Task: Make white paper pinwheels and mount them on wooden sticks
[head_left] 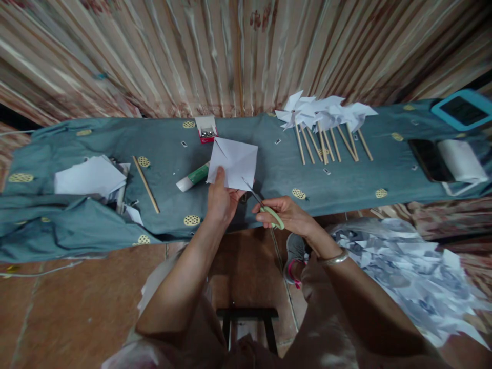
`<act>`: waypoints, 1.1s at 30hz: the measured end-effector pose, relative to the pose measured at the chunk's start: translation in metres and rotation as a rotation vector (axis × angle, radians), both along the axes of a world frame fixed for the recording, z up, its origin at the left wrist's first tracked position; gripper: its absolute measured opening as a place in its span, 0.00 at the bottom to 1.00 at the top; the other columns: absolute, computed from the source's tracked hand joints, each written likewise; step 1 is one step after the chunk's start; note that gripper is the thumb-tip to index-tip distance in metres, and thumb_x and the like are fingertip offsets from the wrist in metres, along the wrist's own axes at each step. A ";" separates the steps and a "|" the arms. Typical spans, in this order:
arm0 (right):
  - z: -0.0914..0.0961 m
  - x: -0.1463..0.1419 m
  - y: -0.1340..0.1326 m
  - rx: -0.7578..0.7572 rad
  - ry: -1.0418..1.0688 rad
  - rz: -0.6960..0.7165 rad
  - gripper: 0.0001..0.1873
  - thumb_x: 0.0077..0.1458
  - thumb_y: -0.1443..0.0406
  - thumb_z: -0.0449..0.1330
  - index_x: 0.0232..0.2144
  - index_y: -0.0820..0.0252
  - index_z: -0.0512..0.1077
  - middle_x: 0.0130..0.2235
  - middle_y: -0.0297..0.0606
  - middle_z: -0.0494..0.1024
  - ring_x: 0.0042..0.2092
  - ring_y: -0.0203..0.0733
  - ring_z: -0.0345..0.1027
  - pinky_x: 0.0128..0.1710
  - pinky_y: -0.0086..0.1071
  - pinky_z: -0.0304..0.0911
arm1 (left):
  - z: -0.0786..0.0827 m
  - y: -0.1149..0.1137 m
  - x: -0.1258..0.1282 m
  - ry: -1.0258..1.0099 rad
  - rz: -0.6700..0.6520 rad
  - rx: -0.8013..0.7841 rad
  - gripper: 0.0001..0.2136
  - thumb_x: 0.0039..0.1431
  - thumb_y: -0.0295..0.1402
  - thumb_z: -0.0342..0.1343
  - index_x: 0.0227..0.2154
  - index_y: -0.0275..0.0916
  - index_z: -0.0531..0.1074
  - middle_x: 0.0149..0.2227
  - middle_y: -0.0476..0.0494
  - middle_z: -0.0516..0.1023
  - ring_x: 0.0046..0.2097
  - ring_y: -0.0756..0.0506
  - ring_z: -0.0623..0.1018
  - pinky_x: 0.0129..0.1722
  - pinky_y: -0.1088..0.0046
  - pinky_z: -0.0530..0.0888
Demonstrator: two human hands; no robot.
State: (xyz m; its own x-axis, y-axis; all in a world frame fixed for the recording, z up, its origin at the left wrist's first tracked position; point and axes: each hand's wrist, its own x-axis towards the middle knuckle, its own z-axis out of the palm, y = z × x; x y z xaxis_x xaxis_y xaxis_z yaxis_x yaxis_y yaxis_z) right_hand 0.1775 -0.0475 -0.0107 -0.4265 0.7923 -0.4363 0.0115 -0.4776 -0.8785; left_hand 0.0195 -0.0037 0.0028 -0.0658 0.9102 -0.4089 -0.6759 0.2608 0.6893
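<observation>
A square of white paper [240,156] is pinched at its lower left by my left hand [223,199], thumb on top and fingers underneath. One slit shows near its upper left corner. My right hand [286,212] is closed around the green handles of a pair of scissors [272,215]. Their blades reach the paper's lower right corner. Behind the paper stands an opened small red box [207,134] with shiny metal pieces inside. A green and white tube [194,177] lies left of the paper, partly covered by it.
Several white paper pinwheels [326,113] on wooden sticks lie at the back right. A loose stick [146,184] and a paper stack [90,177] are to the left. At the right are a phone [430,160] and a blue-framed device [463,110]. A paper heap [411,271] sits below.
</observation>
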 end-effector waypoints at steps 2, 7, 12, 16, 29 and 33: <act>0.001 -0.001 0.000 -0.009 -0.002 -0.004 0.23 0.36 0.51 0.74 0.28 0.62 0.76 0.22 0.27 0.70 0.23 0.26 0.62 0.22 0.24 0.59 | 0.000 0.000 0.000 -0.002 -0.002 0.007 0.14 0.68 0.37 0.46 0.49 0.35 0.71 0.48 0.36 0.79 0.48 0.42 0.80 0.46 0.62 0.79; 0.002 -0.001 -0.001 0.009 -0.012 -0.006 0.23 0.37 0.50 0.74 0.27 0.62 0.76 0.22 0.27 0.70 0.24 0.26 0.63 0.23 0.23 0.60 | -0.003 -0.002 0.001 0.007 -0.014 -0.003 0.13 0.67 0.37 0.48 0.46 0.35 0.71 0.42 0.38 0.81 0.42 0.45 0.82 0.44 0.66 0.79; 0.001 0.000 0.000 0.024 -0.006 0.000 0.22 0.38 0.51 0.73 0.27 0.62 0.76 0.23 0.27 0.70 0.24 0.25 0.63 0.24 0.22 0.61 | -0.002 -0.003 0.005 0.006 -0.018 -0.026 0.12 0.67 0.37 0.50 0.43 0.35 0.73 0.37 0.40 0.82 0.37 0.48 0.81 0.43 0.70 0.79; 0.003 0.000 0.000 0.000 0.011 -0.009 0.20 0.37 0.53 0.75 0.27 0.61 0.76 0.23 0.27 0.71 0.25 0.25 0.63 0.24 0.22 0.61 | 0.000 -0.003 0.005 0.009 -0.013 -0.037 0.12 0.67 0.36 0.49 0.44 0.35 0.73 0.35 0.41 0.82 0.37 0.47 0.82 0.44 0.68 0.80; 0.003 -0.001 0.001 -0.012 0.038 -0.035 0.23 0.33 0.51 0.75 0.24 0.62 0.75 0.22 0.26 0.70 0.23 0.25 0.62 0.22 0.23 0.60 | 0.001 -0.003 0.005 0.014 -0.014 -0.040 0.12 0.67 0.37 0.49 0.45 0.34 0.72 0.34 0.42 0.82 0.37 0.46 0.82 0.44 0.67 0.79; 0.005 -0.002 0.001 -0.016 0.044 -0.046 0.23 0.33 0.53 0.76 0.24 0.64 0.75 0.23 0.27 0.71 0.23 0.25 0.62 0.22 0.23 0.60 | -0.001 -0.003 0.004 0.017 -0.016 -0.026 0.12 0.67 0.37 0.50 0.44 0.34 0.72 0.36 0.41 0.82 0.37 0.47 0.82 0.43 0.68 0.80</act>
